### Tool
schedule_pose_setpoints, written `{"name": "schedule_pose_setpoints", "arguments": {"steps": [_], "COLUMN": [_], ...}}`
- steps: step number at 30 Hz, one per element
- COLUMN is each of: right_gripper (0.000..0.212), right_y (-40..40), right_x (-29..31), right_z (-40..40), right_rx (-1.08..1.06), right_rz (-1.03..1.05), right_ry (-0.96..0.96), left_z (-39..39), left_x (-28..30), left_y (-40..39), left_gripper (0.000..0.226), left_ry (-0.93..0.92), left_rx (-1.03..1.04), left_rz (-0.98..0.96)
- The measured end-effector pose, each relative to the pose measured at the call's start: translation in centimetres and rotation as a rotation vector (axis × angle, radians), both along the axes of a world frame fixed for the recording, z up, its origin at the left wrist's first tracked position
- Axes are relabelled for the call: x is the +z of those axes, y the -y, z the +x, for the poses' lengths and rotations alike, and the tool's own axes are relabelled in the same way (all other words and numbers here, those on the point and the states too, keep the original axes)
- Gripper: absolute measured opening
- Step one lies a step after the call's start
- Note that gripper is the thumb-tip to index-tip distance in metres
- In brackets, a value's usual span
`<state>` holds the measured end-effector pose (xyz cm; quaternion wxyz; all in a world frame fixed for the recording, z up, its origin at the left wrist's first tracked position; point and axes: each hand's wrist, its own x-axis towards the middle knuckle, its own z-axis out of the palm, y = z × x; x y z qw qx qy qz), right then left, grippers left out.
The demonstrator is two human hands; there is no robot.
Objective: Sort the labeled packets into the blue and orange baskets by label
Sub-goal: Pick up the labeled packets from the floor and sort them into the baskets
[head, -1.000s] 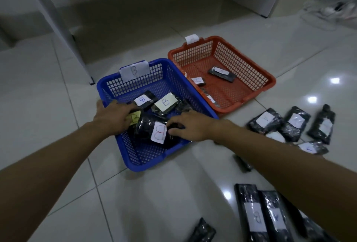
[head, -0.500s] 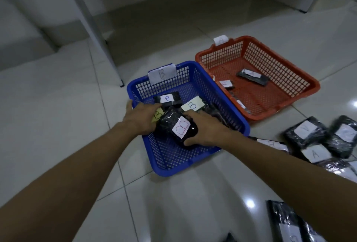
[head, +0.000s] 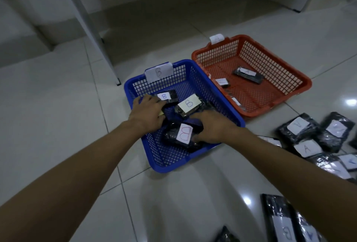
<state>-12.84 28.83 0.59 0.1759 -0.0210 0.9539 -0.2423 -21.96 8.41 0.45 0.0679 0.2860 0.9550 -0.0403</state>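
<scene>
The blue basket (head: 173,164), tagged B (head: 158,71), stands on the floor with the orange basket (head: 305,85) touching it on the right. My left hand (head: 147,113) lies spread over packets at the blue basket's left side, with a yellow label peeking out beneath it. Low in that basket, my right hand (head: 211,128) grips the end of a black packet with a large B label (head: 184,134). Two more B packets (head: 167,96) (head: 188,104) lie behind it. The orange basket holds an A packet (head: 248,74) and a smaller one (head: 222,82).
Several loose black packets lie on the tiles at the right, some labelled A (head: 307,148) (head: 298,127). More packets (head: 286,228) lie at the bottom right. A white table leg (head: 90,29) stands behind the baskets on the left.
My right hand has brought the large B packet down toward the basket's near side. My left hand stays on the packets at the left. The view has swung left.
</scene>
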Motion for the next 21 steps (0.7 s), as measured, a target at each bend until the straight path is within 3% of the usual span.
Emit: {"name": "schedule_pose_setpoints", "arguments": {"steps": [6,11,14,21], "right_gripper": [0.016,0.006,0.011,0.037], "right_y": [-8.0,-15.9,-17.4,-15.1], "right_x": [3.8,2.3,0.3,-3.3], "right_z": [6.9,15.6,20.9,25.5], "right_rx": [-0.336,-0.601,-0.751,-0.775], "right_rz": [-0.150,-0.035,-0.014,0.094], "right_ry": [-0.413,-0.283,-0.234,-0.340], "left_z": [3.5,9.3,12.6,14.5], "left_x": [1.2,2.4,0.4,-2.4], "left_y": [-6.2,-14.2,-18.7,-25.1], "left_gripper": [0.037,0.020,0.024,0.046], "left_ry": [-0.081,-0.021,0.091,0.227], "left_rx": [-0.395,-0.742,-0.808,-0.514], "left_rz": [0.364,0.536,0.473,0.057]}}
